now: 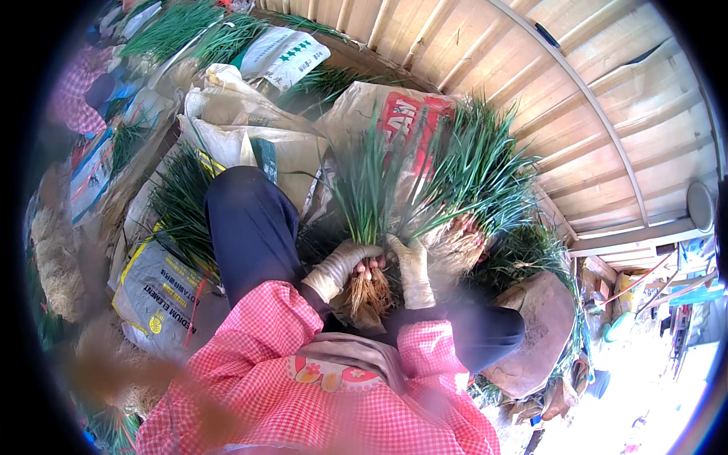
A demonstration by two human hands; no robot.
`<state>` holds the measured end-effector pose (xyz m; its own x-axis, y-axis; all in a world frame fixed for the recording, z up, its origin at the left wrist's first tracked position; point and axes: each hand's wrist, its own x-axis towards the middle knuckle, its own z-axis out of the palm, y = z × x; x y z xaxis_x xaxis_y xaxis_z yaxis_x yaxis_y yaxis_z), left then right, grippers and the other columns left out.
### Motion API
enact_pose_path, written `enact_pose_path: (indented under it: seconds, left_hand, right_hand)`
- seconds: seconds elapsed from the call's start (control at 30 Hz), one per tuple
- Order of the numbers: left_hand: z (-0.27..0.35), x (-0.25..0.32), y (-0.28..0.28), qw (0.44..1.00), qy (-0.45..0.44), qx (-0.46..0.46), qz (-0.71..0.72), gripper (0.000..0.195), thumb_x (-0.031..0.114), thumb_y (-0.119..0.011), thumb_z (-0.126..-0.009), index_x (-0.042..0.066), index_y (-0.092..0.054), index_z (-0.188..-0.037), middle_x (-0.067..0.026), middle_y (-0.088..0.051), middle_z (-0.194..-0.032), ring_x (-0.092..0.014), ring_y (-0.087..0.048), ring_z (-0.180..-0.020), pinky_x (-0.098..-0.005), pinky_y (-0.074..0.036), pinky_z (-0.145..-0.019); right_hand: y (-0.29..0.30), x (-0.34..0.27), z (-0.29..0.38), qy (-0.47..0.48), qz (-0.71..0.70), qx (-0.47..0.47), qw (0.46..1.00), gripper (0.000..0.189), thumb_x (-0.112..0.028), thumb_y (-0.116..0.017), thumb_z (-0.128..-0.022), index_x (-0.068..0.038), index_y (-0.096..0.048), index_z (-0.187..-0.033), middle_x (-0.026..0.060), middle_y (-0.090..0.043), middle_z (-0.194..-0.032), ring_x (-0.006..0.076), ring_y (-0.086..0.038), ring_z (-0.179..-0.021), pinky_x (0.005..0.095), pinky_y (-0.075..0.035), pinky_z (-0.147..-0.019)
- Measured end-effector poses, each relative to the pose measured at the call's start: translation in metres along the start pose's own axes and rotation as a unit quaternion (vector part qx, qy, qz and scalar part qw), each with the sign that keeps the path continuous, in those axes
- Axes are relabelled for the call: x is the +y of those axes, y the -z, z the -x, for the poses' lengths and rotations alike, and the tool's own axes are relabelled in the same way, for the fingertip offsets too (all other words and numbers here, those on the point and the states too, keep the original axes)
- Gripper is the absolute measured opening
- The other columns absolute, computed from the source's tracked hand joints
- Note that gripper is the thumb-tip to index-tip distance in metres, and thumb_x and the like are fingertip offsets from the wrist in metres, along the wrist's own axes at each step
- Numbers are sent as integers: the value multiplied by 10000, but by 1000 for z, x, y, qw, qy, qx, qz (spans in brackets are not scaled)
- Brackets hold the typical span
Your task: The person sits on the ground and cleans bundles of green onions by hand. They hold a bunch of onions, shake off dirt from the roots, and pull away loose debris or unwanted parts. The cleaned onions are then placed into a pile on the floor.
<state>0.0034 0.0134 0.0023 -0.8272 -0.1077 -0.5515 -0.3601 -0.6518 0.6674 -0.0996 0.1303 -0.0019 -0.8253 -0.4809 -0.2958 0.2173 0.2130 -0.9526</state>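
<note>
My left hand (336, 269), in a pale, soiled glove, is wrapped around a bunch of green allium plants, perhaps scallions (368, 219). The bunch stands upright between my knees, with pinkish bulb ends and brown stringy roots (367, 290) below the fist. Close beside it on the right is my gloved right hand (410, 267), its fingertips near the stems. Whether those fingers pinch any leaves is hidden. A larger heap of the same plants (478, 165) lies just beyond my right hand, its pale roots (455, 247) towards me.
A printed grey sack (165, 301) with more greens (185, 205) lies left of my knee. Pale woven sacks (244, 122) and a red-printed sack (358, 111) lie ahead. A ribbed wall (512, 62) curves along the upper right. Another person in a checked garment (85, 85) is at far left.
</note>
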Motion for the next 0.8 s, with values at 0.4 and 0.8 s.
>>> enact_pose_path:
  seconds: [0.4, 0.8]
  left_hand:
    - [5, 0, -1, 994, -28, -105, 33, 314, 365, -596, -848, 52, -626, -841, 53, -547, -618, -3, -400, -393, -133, -357, -379]
    - [-16, -22, 8, 998, 9, -28, 59, 135, 168, -613, -811, 34, -628, -812, -39, -598, -633, -88, -494, -409, -188, -423, -387]
  right_hand:
    - [14, 2, -6, -14, -70, -102, 992, 139, -100, -614, -849, -33, -622, -970, -28, -601, -764, 52, -484, -601, 198, -392, -564]
    - [7, -2, 4, -58, 10, -69, 996, 257, -166, -620, -837, 18, -583, -1014, 29, -590, -770, 86, -518, -668, 225, -420, -610]
